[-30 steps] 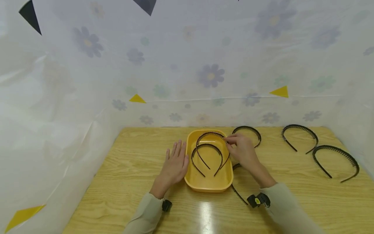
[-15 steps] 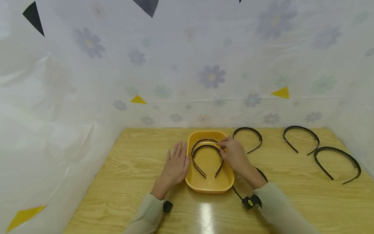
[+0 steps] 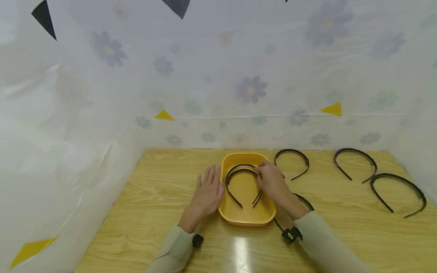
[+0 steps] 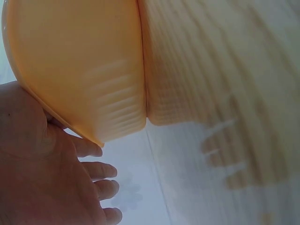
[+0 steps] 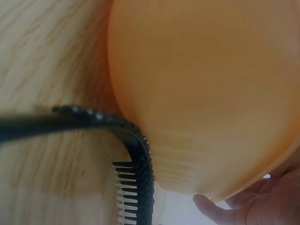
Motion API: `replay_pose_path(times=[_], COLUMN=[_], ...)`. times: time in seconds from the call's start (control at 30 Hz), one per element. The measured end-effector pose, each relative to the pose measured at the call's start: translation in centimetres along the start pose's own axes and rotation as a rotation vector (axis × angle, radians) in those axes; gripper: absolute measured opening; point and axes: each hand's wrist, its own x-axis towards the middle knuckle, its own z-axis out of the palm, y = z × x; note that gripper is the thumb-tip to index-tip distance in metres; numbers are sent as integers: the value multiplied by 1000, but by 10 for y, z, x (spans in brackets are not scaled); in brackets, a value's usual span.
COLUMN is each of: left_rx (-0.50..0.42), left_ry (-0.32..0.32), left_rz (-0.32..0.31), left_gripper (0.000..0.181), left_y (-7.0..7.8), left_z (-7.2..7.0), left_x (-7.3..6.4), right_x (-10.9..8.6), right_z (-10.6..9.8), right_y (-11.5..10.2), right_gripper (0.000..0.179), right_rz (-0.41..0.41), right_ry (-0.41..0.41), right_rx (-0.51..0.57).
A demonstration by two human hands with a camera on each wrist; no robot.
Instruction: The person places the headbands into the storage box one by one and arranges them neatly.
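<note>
Yellow, the tray (image 3: 246,222) stands near the far edge of the table (image 3: 164,167); the left hand (image 3: 206,195), fingers straight, touches its left edge; the right hand (image 3: 273,182) pinches a black headband (image 3: 243,165) inside.

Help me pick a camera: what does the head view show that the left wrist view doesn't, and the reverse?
Only the head view shows the right hand, its fingers at the two black headbands inside the yellow tray, and the other headbands on the table.
Only the left wrist view shows the palm side of the left hand and the tray's outer left wall.
Both show the left hand against the tray and some table.
</note>
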Motion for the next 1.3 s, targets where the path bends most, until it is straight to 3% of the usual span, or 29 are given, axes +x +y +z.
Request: replay_pose_path(times=[0.3, 0.8, 1.0, 1.3], left_rx=[-6, 0, -7, 11], left_ry=[4, -11, -8, -13], left_rz=[-2, -6, 5, 1], left_gripper=[60, 60, 60, 60], left_y=[2, 2, 2, 2], left_z=[-2, -4, -4, -3], left_x=[0, -2, -1, 0], right_x=[0, 3, 2, 4], right_z=[5, 16, 19, 19], right_y=[-3, 1, 4, 5], right_gripper=[19, 9, 21, 16], right_rz=[18, -117, -130, -119], right_ry=[-19, 31, 3, -26], right_rx=[-55, -241, -235, -199])
